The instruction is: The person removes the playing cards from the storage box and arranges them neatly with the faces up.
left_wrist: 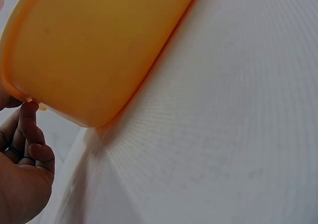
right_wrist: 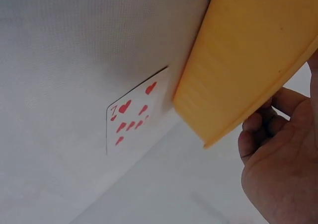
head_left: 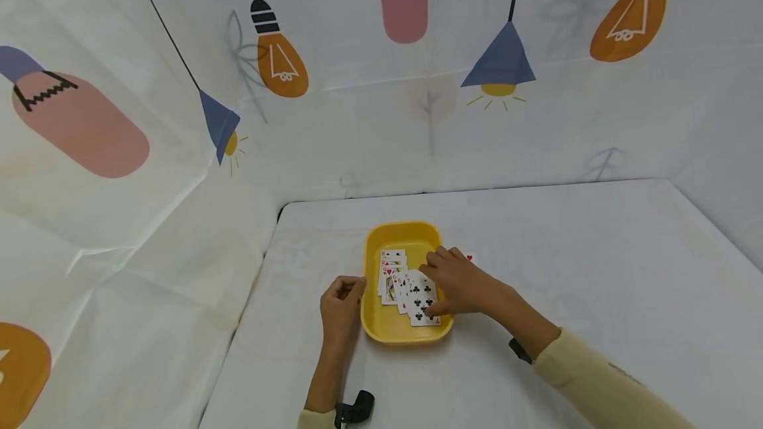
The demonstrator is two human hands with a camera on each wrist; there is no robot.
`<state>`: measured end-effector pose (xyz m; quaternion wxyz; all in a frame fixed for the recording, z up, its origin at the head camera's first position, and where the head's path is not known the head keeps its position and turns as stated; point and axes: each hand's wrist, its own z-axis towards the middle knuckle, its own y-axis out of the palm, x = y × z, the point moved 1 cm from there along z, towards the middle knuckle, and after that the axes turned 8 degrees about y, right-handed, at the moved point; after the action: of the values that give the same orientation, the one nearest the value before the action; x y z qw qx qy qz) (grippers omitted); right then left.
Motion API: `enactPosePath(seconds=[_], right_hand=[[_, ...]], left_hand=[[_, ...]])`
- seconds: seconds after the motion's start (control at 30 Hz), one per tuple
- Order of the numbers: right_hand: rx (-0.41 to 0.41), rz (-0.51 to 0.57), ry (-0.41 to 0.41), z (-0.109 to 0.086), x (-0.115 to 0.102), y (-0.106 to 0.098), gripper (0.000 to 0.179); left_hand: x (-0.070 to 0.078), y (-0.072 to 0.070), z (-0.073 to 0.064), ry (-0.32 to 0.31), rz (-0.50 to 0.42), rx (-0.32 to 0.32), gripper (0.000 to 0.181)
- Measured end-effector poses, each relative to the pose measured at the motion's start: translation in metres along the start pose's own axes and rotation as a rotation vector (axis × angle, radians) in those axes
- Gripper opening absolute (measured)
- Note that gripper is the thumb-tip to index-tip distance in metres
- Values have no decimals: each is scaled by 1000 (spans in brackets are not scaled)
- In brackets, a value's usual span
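Note:
A yellow plastic tray (head_left: pixel 375 330) stands on the table. Inside lie several overlapping playing cards (head_left: pixel 390 285), face up, with a club card (head_left: pixel 422 300) on top at the right. My left hand (head_left: pixel 341 306) pinches the tray's left rim between thumb and fingers; the left wrist view shows this grip at the rim. Reaching over the right rim, my right hand (head_left: pixel 461 283) holds the club card, thumb near its lower edge and fingertips near its top. A seven of hearts (right_wrist: pixel 130 115) lies face up on the table beside the tray, mostly hidden by the right hand in the head view.
The table (head_left: pixel 572 250) has a white cloth cover. White sheets printed with lamps and bulbs (head_left: pixel 283 65) hang behind it and at the left. A dark band with a device (head_left: pixel 356 408) sits on the left wrist.

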<state>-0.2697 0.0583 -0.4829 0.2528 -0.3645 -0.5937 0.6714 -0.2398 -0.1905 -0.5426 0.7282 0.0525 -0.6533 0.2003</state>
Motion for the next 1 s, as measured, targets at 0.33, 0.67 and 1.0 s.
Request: enactPosePath(seconds=[0.33,0.67,1.0], right_hand=[[-44,-92,4,11,-8,10,80],[-160,-169,87,18,-13,16,85],[-193,-172,112,21,-15,16,82]], left_hand=[[1,1,-1,3,2,4,20],[1,1,-1,19,19,7,18],[0,0,1,16,27,6,16]])
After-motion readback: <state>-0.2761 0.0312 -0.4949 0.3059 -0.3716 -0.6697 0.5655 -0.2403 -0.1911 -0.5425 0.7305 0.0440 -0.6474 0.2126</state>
